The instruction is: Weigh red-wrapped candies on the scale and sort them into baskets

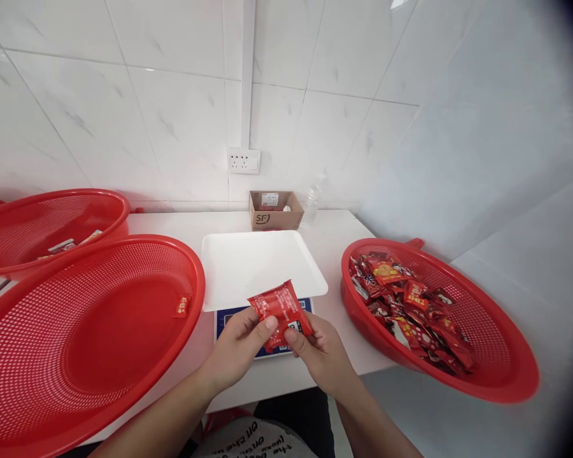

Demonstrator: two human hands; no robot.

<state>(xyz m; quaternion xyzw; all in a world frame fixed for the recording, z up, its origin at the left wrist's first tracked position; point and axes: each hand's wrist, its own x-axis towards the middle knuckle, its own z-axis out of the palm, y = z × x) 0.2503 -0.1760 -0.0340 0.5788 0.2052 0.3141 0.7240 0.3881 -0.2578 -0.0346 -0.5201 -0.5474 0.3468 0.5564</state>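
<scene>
Both hands hold red snack packets up in front of the scale. My left hand (239,346) pinches the left side, its thumb across the front. On the right side, my right hand (318,356) grips with its thumb near a white label. The uppermost red snack packet (279,302) shows pale printing; more red wrapper lies below it, and I cannot tell how many packets there are. Behind and under the hands stands a digital scale with a white tray (262,254) and a blue panel (224,318), partly hidden by the left hand.
At right, a red basket (496,331) holds many red snack packets (415,292). A large red basket (95,318) at left has one small red packet (181,308); another red basket (76,200) stands behind it. A cardboard box (277,219) and a clear plastic bottle (312,202) sit by the wall.
</scene>
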